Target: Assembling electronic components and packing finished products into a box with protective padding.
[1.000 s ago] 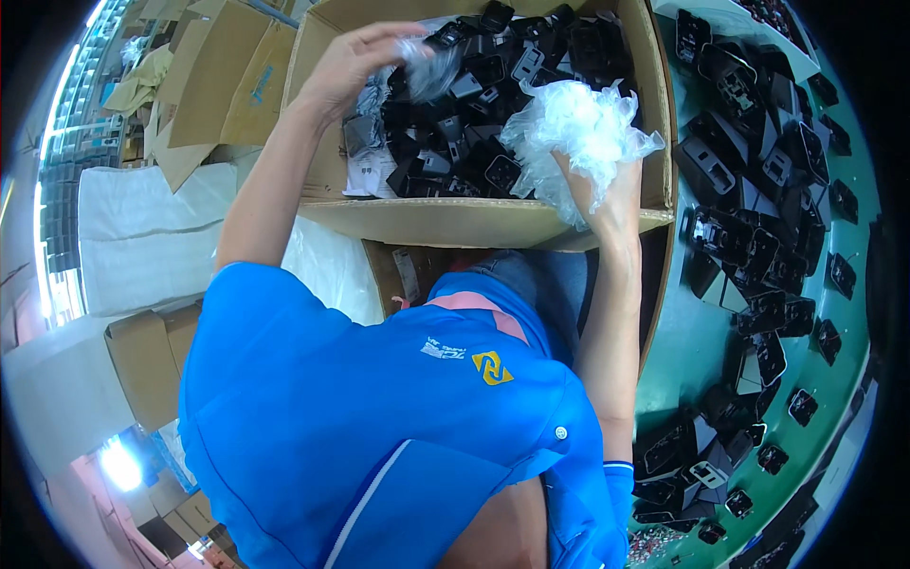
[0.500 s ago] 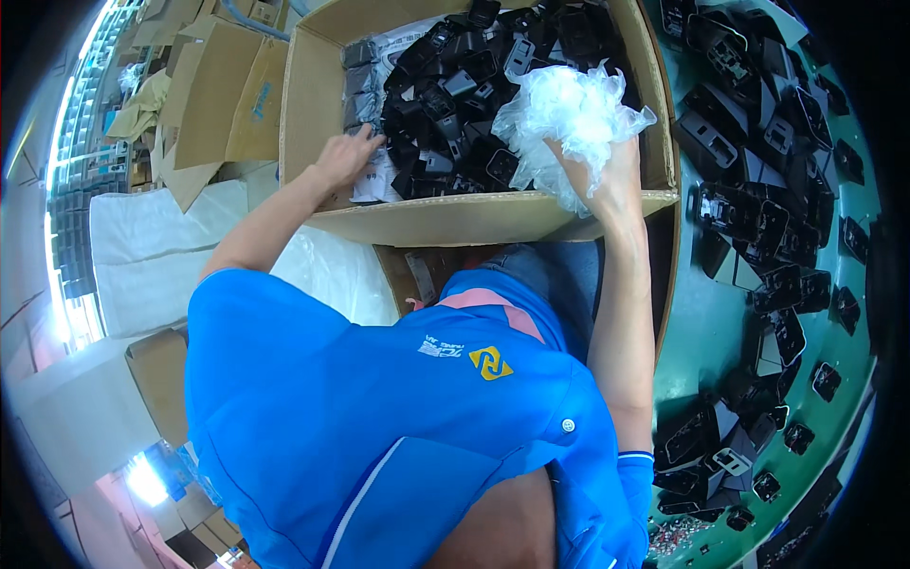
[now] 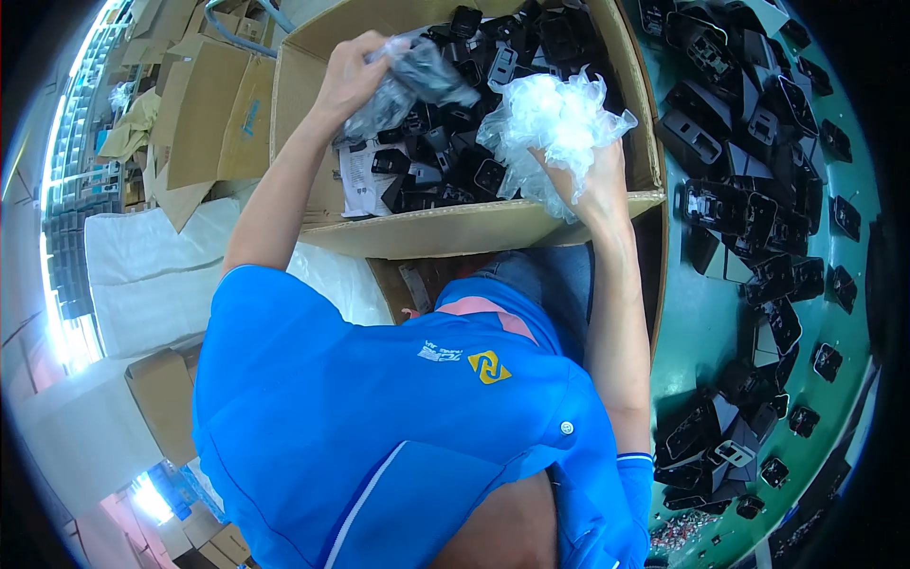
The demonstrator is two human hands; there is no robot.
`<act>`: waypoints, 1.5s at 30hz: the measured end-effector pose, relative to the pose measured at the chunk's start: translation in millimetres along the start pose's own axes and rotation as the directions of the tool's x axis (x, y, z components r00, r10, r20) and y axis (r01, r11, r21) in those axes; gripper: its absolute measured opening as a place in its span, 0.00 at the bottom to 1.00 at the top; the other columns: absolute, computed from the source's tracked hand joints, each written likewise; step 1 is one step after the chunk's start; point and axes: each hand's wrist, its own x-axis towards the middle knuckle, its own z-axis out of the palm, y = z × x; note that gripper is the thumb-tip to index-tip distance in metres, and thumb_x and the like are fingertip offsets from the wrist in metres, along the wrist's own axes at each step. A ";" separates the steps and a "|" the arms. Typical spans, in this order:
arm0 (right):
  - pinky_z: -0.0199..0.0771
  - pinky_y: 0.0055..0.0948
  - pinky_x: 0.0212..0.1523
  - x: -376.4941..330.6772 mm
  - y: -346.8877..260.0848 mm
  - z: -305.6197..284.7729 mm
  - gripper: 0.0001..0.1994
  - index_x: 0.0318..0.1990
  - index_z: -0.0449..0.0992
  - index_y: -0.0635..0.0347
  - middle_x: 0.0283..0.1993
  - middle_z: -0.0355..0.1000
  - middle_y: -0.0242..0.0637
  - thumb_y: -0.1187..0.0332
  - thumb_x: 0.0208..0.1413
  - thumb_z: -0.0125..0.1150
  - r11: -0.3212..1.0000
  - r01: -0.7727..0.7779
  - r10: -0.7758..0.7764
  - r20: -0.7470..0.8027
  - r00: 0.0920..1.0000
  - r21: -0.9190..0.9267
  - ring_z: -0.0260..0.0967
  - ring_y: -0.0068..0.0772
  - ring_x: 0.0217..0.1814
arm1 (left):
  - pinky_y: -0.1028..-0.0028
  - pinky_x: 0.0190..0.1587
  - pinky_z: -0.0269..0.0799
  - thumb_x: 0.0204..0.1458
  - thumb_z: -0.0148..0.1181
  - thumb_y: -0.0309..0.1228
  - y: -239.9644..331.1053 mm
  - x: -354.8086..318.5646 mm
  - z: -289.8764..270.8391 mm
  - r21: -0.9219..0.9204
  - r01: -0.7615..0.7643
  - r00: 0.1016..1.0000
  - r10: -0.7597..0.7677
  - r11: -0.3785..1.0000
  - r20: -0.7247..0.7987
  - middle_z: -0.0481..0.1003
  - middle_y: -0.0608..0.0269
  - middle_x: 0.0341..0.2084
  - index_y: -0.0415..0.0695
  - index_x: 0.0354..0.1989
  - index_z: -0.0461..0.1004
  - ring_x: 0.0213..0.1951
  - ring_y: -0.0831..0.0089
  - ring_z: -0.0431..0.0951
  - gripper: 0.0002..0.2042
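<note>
My left hand (image 3: 352,78) is closed on the end of a translucent greyish plastic bag (image 3: 431,74), lifted above the left side of a large cardboard box (image 3: 427,237). Whether anything is inside the bag I cannot tell. A bunch of crumpled clear plastic bags (image 3: 555,119) is gripped in my right hand (image 3: 592,180), over the box's near right part; the bags hide most of those fingers. Under both hands, many black plastic parts (image 3: 445,156) lie jumbled in the box. A white printed sheet (image 3: 364,175) shows at the left of its bottom.
On the right, a green work surface (image 3: 697,346) carries piles of black plastic housings (image 3: 720,213). Small reddish bits (image 3: 682,529) lie scattered near its lower end. To the left are opened cardboard cartons (image 3: 204,123) and a white padded sheet (image 3: 156,270).
My left hand has risen from the box's left side, pulling up the greyish plastic that lay there. More of the printed sheet shows. My right hand still holds its bunch of bags.
</note>
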 end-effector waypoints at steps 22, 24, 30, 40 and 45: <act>0.77 0.46 0.44 -1.0 -4.2 -1.8 0.23 0.48 0.73 0.69 0.40 0.77 0.52 0.71 0.43 0.70 0.999 -0.005 0.005 -0.002 1.000 0.054 0.77 0.52 0.40 | 0.61 0.44 0.75 0.47 0.58 0.26 -165.9 -79.7 5.7 0.519 -0.392 0.907 0.226 0.759 0.354 0.79 0.55 0.39 0.49 0.51 0.78 0.39 0.53 0.80 0.19; 0.77 0.45 0.44 0.5 -4.5 -1.7 0.22 0.48 0.73 0.69 0.40 0.77 0.51 0.71 0.43 0.70 0.998 0.003 -0.003 0.008 1.000 0.063 0.77 0.52 0.40 | 0.65 0.45 0.74 0.47 0.58 0.25 -149.7 -64.9 5.6 0.412 -0.321 0.946 0.263 0.853 0.191 0.79 0.58 0.39 0.47 0.48 0.79 0.38 0.56 0.79 0.17; 0.77 0.44 0.44 0.4 -3.9 -4.2 0.22 0.48 0.74 0.68 0.39 0.78 0.50 0.72 0.43 0.69 0.999 -0.011 0.011 0.014 1.000 0.041 0.77 0.51 0.39 | 0.75 0.38 0.68 0.54 0.60 0.27 -0.4 11.9 -6.8 -0.126 -0.033 0.994 0.020 0.992 -0.108 0.77 0.64 0.31 0.38 0.34 0.79 0.31 0.72 0.72 0.05; 0.77 0.44 0.43 -0.1 0.6 1.5 0.23 0.48 0.74 0.69 0.38 0.78 0.50 0.73 0.42 0.69 0.997 0.050 -0.050 0.008 0.999 0.063 0.77 0.52 0.37 | 0.80 0.42 0.67 0.58 0.57 0.31 67.2 83.0 0.6 -0.281 -0.302 0.952 0.273 0.911 -0.140 0.79 0.62 0.39 0.41 0.42 0.81 0.37 0.73 0.76 0.10; 0.77 0.44 0.44 -3.5 4.8 2.5 0.25 0.50 0.73 0.70 0.38 0.78 0.51 0.73 0.40 0.70 0.998 0.043 -0.044 0.004 0.999 0.053 0.77 0.53 0.37 | 0.78 0.44 0.69 0.59 0.55 0.31 61.2 69.2 -11.7 -0.499 -0.066 0.996 0.027 0.864 -0.084 0.79 0.62 0.38 0.40 0.43 0.80 0.39 0.73 0.76 0.11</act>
